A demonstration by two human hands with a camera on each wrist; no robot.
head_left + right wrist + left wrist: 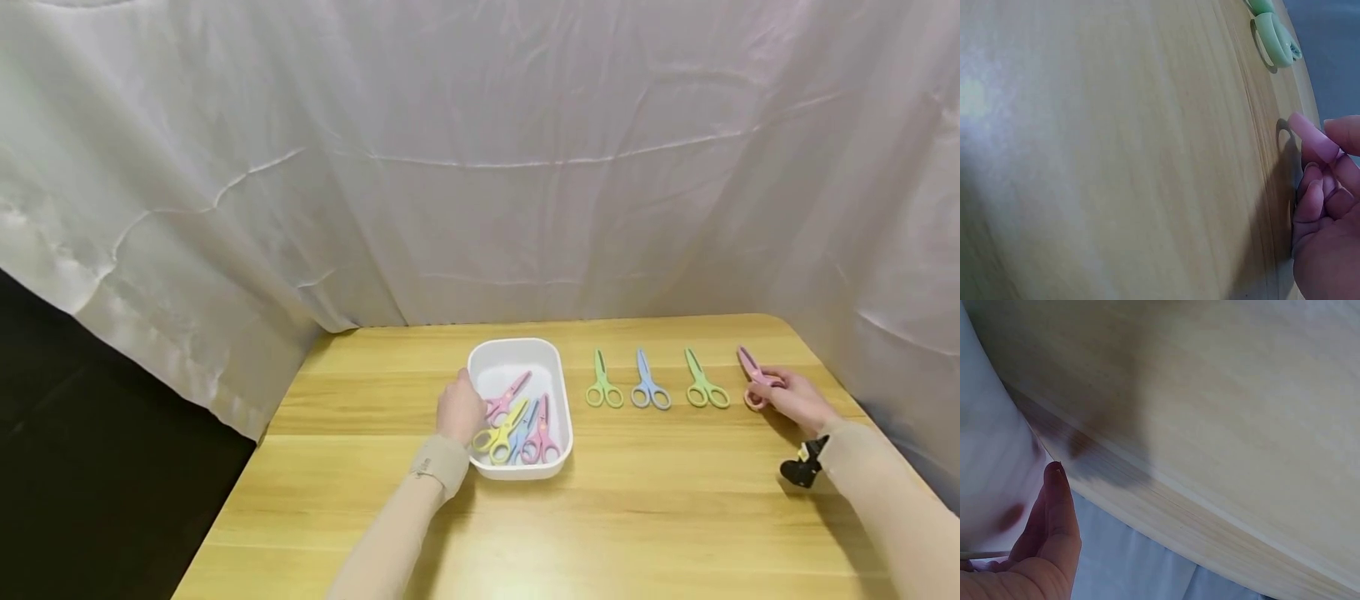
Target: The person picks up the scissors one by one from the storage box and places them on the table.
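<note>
At the right end of the table, my right hand (pixel 799 398) pinches the handle loops of a pair of pink scissors (pixel 748 364). Its blades point toward the back. In the right wrist view, a pink loop (pixel 1315 139) shows between thumb and fingers, just over the tabletop. My left hand (pixel 460 408) holds the left wall of a white tray (pixel 557 392); in the left wrist view its fingers (pixel 1060 509) lie along the outside of that wall. Inside the tray lie pink scissors (pixel 542 425), yellow scissors (pixel 501 433), blue scissors (pixel 523 429) and another pink pair (pixel 512 393) beside the hand.
Between tray and right hand, light green scissors (pixel 602 379), blue scissors (pixel 647 379) and green scissors (pixel 701 379) stand apart in a row, blades toward the back. A grey curtain (pixel 480 208) hangs behind the wooden table (pixel 600 533). Below the right wrist is a small black device (pixel 802 467).
</note>
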